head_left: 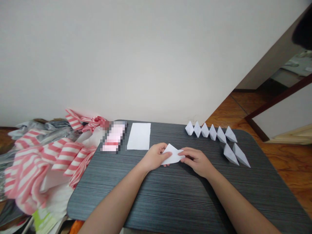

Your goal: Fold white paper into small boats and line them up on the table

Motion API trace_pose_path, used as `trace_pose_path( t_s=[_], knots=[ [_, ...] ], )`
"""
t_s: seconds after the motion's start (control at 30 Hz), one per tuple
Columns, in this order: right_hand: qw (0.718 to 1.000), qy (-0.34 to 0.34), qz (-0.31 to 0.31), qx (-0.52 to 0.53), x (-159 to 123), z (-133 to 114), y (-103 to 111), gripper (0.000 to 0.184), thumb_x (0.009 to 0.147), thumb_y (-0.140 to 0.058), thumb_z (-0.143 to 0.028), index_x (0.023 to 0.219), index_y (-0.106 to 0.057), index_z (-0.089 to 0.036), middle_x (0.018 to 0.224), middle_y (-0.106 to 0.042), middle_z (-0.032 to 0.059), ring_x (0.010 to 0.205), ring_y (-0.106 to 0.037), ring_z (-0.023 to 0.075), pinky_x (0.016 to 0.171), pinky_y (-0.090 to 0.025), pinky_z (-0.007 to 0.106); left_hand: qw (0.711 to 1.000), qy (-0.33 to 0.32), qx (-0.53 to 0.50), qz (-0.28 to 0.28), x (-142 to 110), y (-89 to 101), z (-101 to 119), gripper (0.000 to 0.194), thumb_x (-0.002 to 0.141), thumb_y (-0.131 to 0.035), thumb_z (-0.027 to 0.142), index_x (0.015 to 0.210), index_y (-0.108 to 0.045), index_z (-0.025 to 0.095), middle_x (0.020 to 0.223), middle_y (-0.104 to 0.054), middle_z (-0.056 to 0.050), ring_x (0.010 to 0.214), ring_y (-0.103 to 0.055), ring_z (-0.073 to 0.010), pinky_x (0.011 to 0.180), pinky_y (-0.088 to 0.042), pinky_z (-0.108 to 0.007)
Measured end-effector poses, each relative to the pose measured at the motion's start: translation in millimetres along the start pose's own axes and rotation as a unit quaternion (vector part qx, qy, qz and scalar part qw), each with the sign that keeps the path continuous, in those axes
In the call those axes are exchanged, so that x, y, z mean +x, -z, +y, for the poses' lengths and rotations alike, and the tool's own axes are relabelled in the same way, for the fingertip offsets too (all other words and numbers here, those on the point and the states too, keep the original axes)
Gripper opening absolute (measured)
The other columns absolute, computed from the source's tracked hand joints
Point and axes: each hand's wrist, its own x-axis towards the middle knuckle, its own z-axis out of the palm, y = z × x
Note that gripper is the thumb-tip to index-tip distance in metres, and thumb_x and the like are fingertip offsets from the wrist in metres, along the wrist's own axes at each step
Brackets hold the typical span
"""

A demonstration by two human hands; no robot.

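Observation:
A piece of folded white paper (pixel 173 155) is held just above the dark table between both hands. My left hand (pixel 156 157) is closed on its left side, thumb on top and fingers partly hidden beneath. At the paper's right corner, my right hand (pixel 198 161) pinches it between thumb and fingers. Several folded paper boats (pixel 205 130) stand in a row toward the back right of the table. Two more paper boats (pixel 234 155) sit in front of that row's right end. Left of my hands lies a flat stack of white paper (pixel 139 136).
The dark wood-grain table (pixel 170 201) has rounded corners and stands against a white wall (pixel 146 58). A blurred-out pink and white item (pixel 114 136) lies at its back left. Red-and-white striped cloth (pixel 46 156) and plastic bags are heaped beyond the left edge. Wooden floor (pixel 226 110) shows at right.

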Motion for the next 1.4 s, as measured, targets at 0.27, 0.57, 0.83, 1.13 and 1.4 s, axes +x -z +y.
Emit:
trace_pose_path(
  t_s=[0.27, 0.57, 0.83, 1.13, 1.4],
  knots=[
    [0.998, -0.046, 0.019, 0.049, 3.5, -13.9, -3.7, 0.024, 0.088, -0.052, -0.024, 0.069, -0.066, -0.018, 0.082, -0.066, 0.0053, 0.074, -0.06, 0.0164, 0.069, -0.045, 0.028, 0.999, -0.018, 0.043, -0.005, 0.0, -1.4, -1.5, 0.023, 0.081, -0.055, 0.033, 0.094, -0.055, 0.014, 0.068, -0.061, -0.002, 0.054, -0.059, -0.0113, 0.046, -0.047, -0.02],
    [0.989, -0.106, 0.082, 0.06, 4.7, -12.4, -4.3, 0.028, 0.086, -0.053, -0.03, 0.064, -0.063, -0.017, 0.079, -0.065, 0.0046, 0.066, -0.058, 0.0145, 0.059, -0.043, 0.025, 0.999, -0.043, 0.03, -0.002, -2.8, -3.8, 2.7, 0.05, 0.077, -0.062, 0.032, 0.121, -0.042, 0.019, 0.086, -0.061, -0.004, 0.054, -0.058, -0.0087, 0.047, -0.048, -0.02],
    [0.983, -0.122, 0.111, 0.086, 4.0, -11.0, -3.5, 0.032, 0.083, -0.055, -0.039, 0.062, -0.066, -0.018, 0.079, -0.066, 0.0067, 0.062, -0.058, 0.0156, 0.05, -0.044, 0.025, 0.995, -0.069, 0.077, 0.007, -3.7, -3.9, 2.4, 0.026, 0.079, -0.059, 0.033, 0.099, -0.056, 0.017, 0.086, -0.058, -0.003, 0.053, -0.056, -0.0061, 0.047, -0.048, -0.018],
    [0.983, -0.126, 0.103, 0.088, 2.8, -7.1, -3.4, 0.03, 0.085, -0.055, -0.033, 0.062, -0.066, -0.017, 0.088, -0.066, 0.0078, 0.056, -0.054, 0.0123, 0.047, -0.041, 0.025, 0.99, -0.101, 0.092, 0.028, -2.2, -4.6, 2.5, 0.025, 0.082, -0.054, 0.034, 0.084, -0.066, 0.013, 0.086, -0.057, -0.005, 0.055, -0.056, -0.0068, 0.051, -0.049, -0.02],
    [0.974, -0.153, 0.113, 0.121, 1.2, -4.2, -6.1, 0.022, 0.084, -0.056, -0.036, 0.082, -0.066, -0.016, 0.061, -0.061, 0.0018, 0.047, -0.046, 0.0111, 0.046, -0.038, 0.025, 0.989, -0.065, 0.121, 0.063, -3.1, -4.1, 4.6, 0.031, 0.086, -0.046, 0.04, 0.089, -0.063, 0.015, 0.055, -0.056, 0.001, 0.046, -0.052, -0.0088, 0.046, -0.041, -0.019]
  ],
)
